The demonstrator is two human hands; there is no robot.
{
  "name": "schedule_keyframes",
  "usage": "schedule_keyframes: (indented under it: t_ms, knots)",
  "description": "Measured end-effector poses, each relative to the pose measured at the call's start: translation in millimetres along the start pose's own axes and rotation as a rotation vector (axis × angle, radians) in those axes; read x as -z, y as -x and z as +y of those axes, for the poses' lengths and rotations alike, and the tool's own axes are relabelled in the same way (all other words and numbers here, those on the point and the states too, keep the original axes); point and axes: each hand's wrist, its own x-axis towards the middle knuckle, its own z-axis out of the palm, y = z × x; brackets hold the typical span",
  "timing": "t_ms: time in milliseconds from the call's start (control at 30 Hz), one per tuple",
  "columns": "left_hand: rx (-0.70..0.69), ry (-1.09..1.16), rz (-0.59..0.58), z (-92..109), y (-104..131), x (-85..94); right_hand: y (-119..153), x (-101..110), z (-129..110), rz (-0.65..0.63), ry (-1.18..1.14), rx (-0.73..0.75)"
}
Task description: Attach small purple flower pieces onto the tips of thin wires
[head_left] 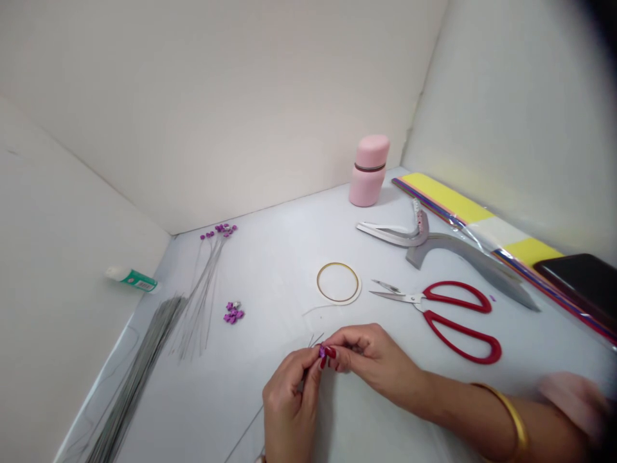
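My left hand point(290, 393) and my right hand point(375, 361) meet at the front of the table, fingertips pinched together. Between them is a small shiny purple piece point(322, 352), mostly covered by the fingers. Thin grey wire ends point(315, 339) poke out just beyond the left fingertips, and wire point(245, 432) also shows below that hand. Left of the hands lies a small cluster of purple folded pieces point(234, 313). Farther back, several wires with purple tips point(211, 283) rest fanned out. A tape roll point(359, 292) lies flat just beyond my fingers.
Red-handled scissors point(453, 349) lie partly spread at right. Behind them are a grey-and-white bladed tool point(463, 247), a pink flask point(367, 186), coloured sheets point(443, 196) and a dark phone-like object point(578, 283). A wire bundle point(139, 373) and green-labelled tube point(137, 280) sit left.
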Motion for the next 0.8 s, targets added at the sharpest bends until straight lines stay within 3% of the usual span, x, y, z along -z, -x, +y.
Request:
schedule_keyframes:
  t_ms: [267,533,800]
  knots:
    - [0.004,0.039,0.026,-2.4,-0.8,-1.2,-0.7,-1.5,0.1,-0.003,0.009,-0.01]
    - [-0.003,0.021,0.026,-3.1,0.2,-1.2,0.7,-2.4,-0.9,0.1,0.238,0.066]
    - [0.081,0.042,-0.01,-5.7,-0.9,-0.2,0.9,-2.6,1.4,0.077,0.261,0.079]
